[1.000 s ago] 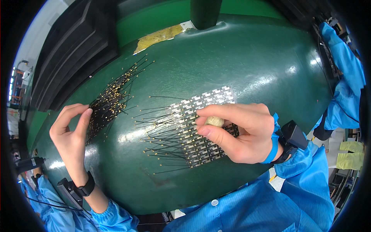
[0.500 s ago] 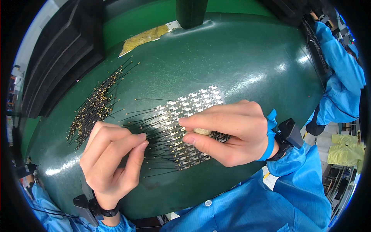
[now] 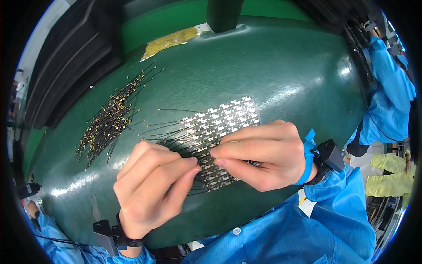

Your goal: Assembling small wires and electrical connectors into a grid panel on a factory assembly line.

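A panel of small silver and black circuit boards [image 3: 239,112] lies on the green table mat, both hands over its lower part. Several thin black cables [image 3: 165,127] with tiny gold ends reach from its left side. My left hand [image 3: 154,185] is closed in a pinch at the panel's left part; whatever its fingertips hold is too small to make out. Just right of it, my right hand [image 3: 268,156] is closed too, thumb and index finger pinched low over the boards. Its fingertips hide what lies between them. A pile of loose black cables [image 3: 110,116] lies farther left.
A black post [image 3: 224,15] rises at the table's far edge, beside a torn yellow patch [image 3: 171,43]. Black stacked trays [image 3: 72,66] stand at the far left. To the right is another person's blue sleeve [image 3: 389,88]. The green mat [image 3: 299,57] extends beyond the panel.
My left hand has moved right, from beside the panel to over its left part, close to my right fingertips. My right hand has shifted only slightly and stays pinched.
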Demonstrator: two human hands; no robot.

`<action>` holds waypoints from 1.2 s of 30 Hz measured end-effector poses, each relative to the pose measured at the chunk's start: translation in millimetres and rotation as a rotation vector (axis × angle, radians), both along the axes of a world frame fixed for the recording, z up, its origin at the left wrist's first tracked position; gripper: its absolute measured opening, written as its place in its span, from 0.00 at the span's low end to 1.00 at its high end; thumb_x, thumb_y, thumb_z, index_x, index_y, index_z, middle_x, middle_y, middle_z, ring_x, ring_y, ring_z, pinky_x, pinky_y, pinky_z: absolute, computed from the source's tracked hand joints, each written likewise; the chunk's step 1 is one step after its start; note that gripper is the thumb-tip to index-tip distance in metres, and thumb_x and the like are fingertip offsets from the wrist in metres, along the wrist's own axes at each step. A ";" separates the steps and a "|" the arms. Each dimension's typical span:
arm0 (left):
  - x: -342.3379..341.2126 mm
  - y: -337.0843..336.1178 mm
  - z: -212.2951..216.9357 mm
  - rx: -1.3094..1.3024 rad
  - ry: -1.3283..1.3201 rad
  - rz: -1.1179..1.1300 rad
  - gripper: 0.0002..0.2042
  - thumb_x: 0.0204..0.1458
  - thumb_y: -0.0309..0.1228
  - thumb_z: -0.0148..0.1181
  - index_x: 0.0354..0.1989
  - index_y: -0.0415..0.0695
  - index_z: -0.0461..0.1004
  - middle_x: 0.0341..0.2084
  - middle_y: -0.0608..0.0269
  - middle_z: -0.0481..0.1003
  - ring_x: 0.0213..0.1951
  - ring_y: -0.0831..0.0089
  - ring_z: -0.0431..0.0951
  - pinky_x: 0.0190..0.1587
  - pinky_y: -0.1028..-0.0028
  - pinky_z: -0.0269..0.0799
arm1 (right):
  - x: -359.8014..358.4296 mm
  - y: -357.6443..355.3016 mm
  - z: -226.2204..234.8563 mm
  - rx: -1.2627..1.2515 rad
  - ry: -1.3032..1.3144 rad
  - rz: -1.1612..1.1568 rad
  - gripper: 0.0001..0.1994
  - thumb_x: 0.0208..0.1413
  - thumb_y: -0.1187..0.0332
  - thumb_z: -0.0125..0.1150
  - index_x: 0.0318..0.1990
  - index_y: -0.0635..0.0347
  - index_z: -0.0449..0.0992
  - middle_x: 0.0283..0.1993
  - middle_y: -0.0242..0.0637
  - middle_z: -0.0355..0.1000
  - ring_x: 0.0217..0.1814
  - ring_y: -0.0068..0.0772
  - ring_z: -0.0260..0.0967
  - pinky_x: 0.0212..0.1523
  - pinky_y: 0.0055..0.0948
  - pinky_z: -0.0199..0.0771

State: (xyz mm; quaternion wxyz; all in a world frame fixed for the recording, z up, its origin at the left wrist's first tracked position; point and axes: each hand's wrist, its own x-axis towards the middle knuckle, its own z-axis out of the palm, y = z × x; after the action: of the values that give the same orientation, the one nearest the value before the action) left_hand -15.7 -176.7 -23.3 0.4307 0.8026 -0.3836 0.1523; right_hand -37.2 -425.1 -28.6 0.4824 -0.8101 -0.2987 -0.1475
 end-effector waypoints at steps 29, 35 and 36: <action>-6.0 -11.5 -22.6 0.125 0.022 -0.100 0.14 0.40 0.18 0.77 0.37 0.39 0.83 0.31 0.61 0.77 0.34 0.61 0.76 0.36 0.64 0.67 | -16.9 3.2 -15.9 0.073 0.097 -0.156 0.14 0.54 0.75 0.81 0.46 0.66 0.85 0.33 0.47 0.84 0.29 0.42 0.84 0.30 0.32 0.80; -5.8 -11.6 -22.7 0.125 0.029 -0.098 0.14 0.40 0.18 0.77 0.38 0.38 0.83 0.31 0.61 0.77 0.34 0.61 0.76 0.36 0.64 0.67 | -16.8 3.7 -16.8 0.066 0.092 -0.157 0.14 0.54 0.75 0.81 0.46 0.66 0.85 0.32 0.46 0.83 0.29 0.42 0.83 0.29 0.32 0.79; -5.6 -11.1 -22.3 0.127 0.030 -0.098 0.14 0.40 0.18 0.77 0.38 0.38 0.83 0.32 0.61 0.77 0.34 0.61 0.76 0.36 0.64 0.67 | -16.5 4.2 -17.0 0.071 0.080 -0.159 0.14 0.54 0.75 0.81 0.46 0.66 0.85 0.32 0.46 0.83 0.29 0.42 0.83 0.29 0.32 0.80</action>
State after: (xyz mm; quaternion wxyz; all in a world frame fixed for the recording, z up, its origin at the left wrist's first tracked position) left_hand -21.3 -187.7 -45.6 0.3916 0.8107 -0.4248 0.0945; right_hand -53.7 -421.0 -45.6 0.5093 -0.8188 -0.2086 -0.1633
